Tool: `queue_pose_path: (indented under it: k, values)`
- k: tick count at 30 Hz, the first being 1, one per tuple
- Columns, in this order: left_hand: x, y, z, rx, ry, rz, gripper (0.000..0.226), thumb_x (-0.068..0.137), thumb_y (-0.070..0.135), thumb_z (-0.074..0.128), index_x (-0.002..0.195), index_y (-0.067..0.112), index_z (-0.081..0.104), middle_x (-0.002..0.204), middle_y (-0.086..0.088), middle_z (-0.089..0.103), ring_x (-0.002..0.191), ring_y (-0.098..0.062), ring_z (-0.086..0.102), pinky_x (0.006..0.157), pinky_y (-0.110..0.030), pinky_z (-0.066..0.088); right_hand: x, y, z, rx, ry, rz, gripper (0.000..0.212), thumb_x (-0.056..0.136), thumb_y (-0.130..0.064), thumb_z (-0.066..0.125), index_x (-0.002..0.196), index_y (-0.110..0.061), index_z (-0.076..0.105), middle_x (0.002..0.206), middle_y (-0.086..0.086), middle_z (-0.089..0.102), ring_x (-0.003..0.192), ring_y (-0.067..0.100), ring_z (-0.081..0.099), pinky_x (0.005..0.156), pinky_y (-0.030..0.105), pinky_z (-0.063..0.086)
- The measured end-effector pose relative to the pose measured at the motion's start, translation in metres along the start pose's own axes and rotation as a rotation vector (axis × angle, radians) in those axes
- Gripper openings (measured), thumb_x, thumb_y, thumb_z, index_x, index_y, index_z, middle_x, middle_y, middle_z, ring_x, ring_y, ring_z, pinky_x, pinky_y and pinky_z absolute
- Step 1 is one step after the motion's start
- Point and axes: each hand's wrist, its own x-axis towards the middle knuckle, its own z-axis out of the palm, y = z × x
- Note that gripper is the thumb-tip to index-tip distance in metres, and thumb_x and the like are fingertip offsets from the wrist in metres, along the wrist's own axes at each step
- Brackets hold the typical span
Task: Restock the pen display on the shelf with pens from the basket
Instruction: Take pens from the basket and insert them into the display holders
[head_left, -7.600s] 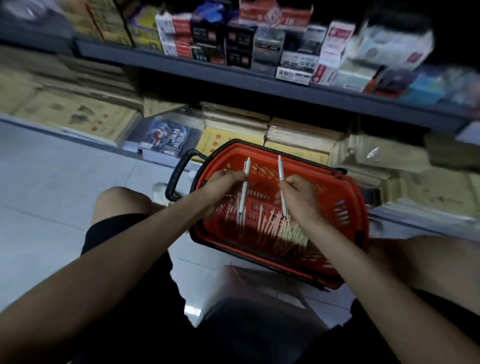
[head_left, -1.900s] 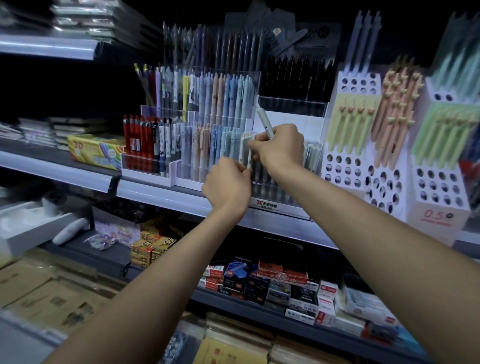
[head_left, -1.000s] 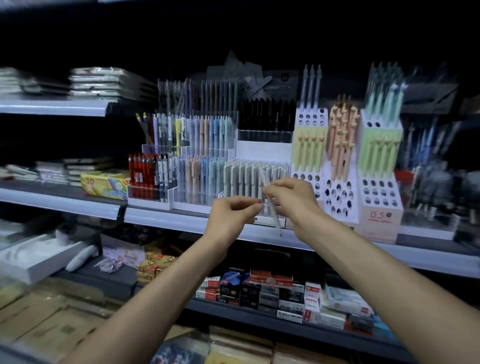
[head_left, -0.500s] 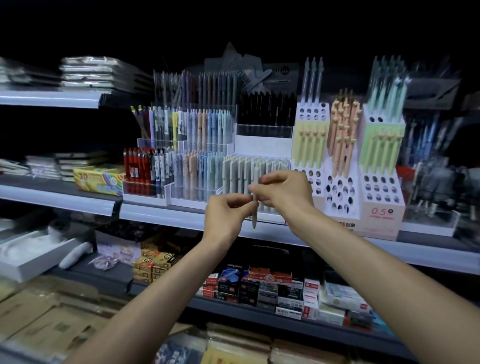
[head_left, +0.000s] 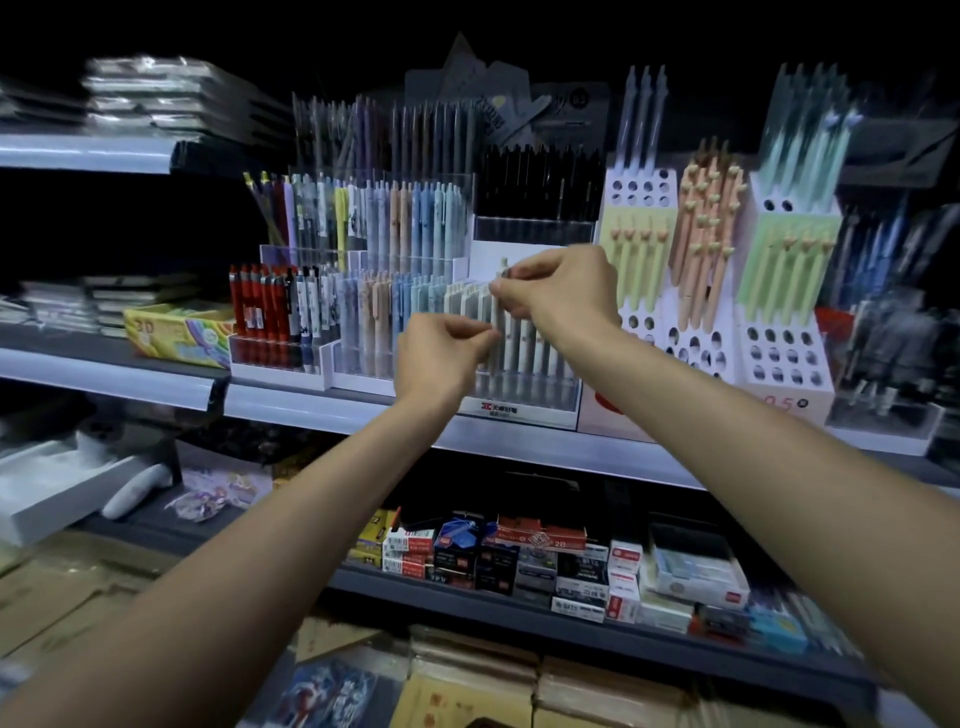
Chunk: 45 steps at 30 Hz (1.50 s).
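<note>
In frame centre my right hand (head_left: 558, 296) pinches a pale slim pen (head_left: 500, 314) upright at the clear acrylic display (head_left: 524, 387); left hand (head_left: 441, 358) curled, grip unclear.

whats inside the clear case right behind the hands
Rows of upright pale pens stand in the clear case. The right hand pinches one pen among them. The left hand hides the case's lower left part.

Right hand (head_left: 561, 296) pinches a pale pen (head_left: 500, 322) at the display (head_left: 524, 387); left hand (head_left: 441, 356) perhaps touching.
</note>
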Motion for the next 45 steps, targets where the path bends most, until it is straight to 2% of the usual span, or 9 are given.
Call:
queue_pose_path:
  k: [5,10,14,19,24,28,37,43,45]
  values:
    - [0.018,0.006,0.004,0.139,0.088,0.017,0.011,0.083,0.037,0.084,0.076,0.03,0.08,0.076,0.013,0.076,0.081,-0.013,0.074,0.083,-0.042,0.061,0.022,0.002,0.012,0.012,0.035,-0.015,0.023,0.073,-0.011,0.093,0.059,-0.017,0.075,0.065,-0.002,0.075,0.069,0.017,0.077,0.075,0.043,0.065]
    - [0.022,0.002,0.009,0.299,0.166,0.016,0.01,0.087,0.039,0.08,0.086,0.029,0.083,0.083,0.008,0.078,0.082,-0.018,0.072,0.076,-0.041,0.061,0.029,0.015,0.022,0.005,0.043,-0.018,0.021,0.074,-0.01,0.092,0.062,-0.018,0.076,0.067,-0.001,0.076,0.068,0.018,0.077,0.073,0.042,0.066]
    - [0.023,-0.008,0.015,0.306,0.184,-0.015,0.01,0.086,0.038,0.08,0.084,0.028,0.083,0.082,0.004,0.078,0.084,-0.023,0.073,0.077,-0.04,0.06,0.031,0.026,0.032,-0.018,0.047,-0.016,0.018,0.071,-0.015,0.094,0.065,-0.02,0.077,0.07,-0.003,0.077,0.072,0.017,0.077,0.076,0.042,0.065]
    - [0.023,-0.019,0.021,0.335,0.185,-0.049,0.01,0.086,0.038,0.08,0.085,0.028,0.083,0.082,0.001,0.077,0.083,-0.026,0.072,0.073,-0.035,0.057,0.03,0.036,0.038,-0.045,0.047,0.027,0.015,0.073,-0.017,0.095,0.072,-0.015,0.08,0.071,-0.002,0.077,0.065,0.016,0.076,0.074,0.041,0.065]
    - [0.019,-0.035,0.027,0.313,0.194,-0.068,0.01,0.086,0.035,0.08,0.088,0.025,0.084,0.083,-0.004,0.078,0.087,-0.028,0.073,0.078,-0.039,0.059,0.026,0.046,0.044,-0.104,0.031,0.064,0.016,0.076,-0.02,0.093,0.074,-0.015,0.078,0.069,-0.002,0.075,0.061,0.014,0.073,0.072,0.036,0.065]
    - [0.018,-0.041,0.032,0.273,0.225,-0.069,0.011,0.086,0.033,0.079,0.09,0.024,0.083,0.086,-0.008,0.078,0.089,-0.032,0.072,0.08,-0.041,0.059,0.027,0.051,0.049,-0.111,0.067,0.061,0.017,0.074,-0.025,0.094,0.074,-0.017,0.079,0.072,-0.003,0.076,0.069,0.017,0.075,0.076,0.038,0.064]
    - [0.02,-0.039,0.035,0.293,0.225,-0.067,0.016,0.088,0.033,0.077,0.08,0.021,0.081,0.074,-0.009,0.073,0.08,-0.036,0.07,0.073,-0.04,0.059,0.032,0.046,0.053,-0.171,0.082,0.082,0.018,0.076,-0.024,0.092,0.069,-0.019,0.076,0.071,-0.003,0.075,0.069,0.019,0.075,0.072,0.037,0.064]
    - [0.019,-0.04,0.035,0.328,0.218,-0.07,0.031,0.087,0.03,0.076,0.065,0.012,0.064,0.069,-0.015,0.064,0.078,-0.041,0.064,0.061,-0.033,0.046,0.03,0.045,0.057,-0.165,0.074,0.129,0.021,0.075,-0.019,0.09,0.062,-0.017,0.074,0.064,-0.001,0.074,0.066,0.023,0.075,0.068,0.042,0.066]
    - [0.019,-0.042,0.035,0.335,0.201,-0.072,0.028,0.088,0.03,0.076,0.066,0.014,0.068,0.062,-0.013,0.059,0.076,-0.039,0.064,0.061,-0.032,0.041,0.028,0.044,0.059,-0.169,0.083,0.125,0.021,0.074,-0.02,0.09,0.061,-0.019,0.074,0.065,-0.002,0.074,0.067,0.023,0.076,0.069,0.041,0.065]
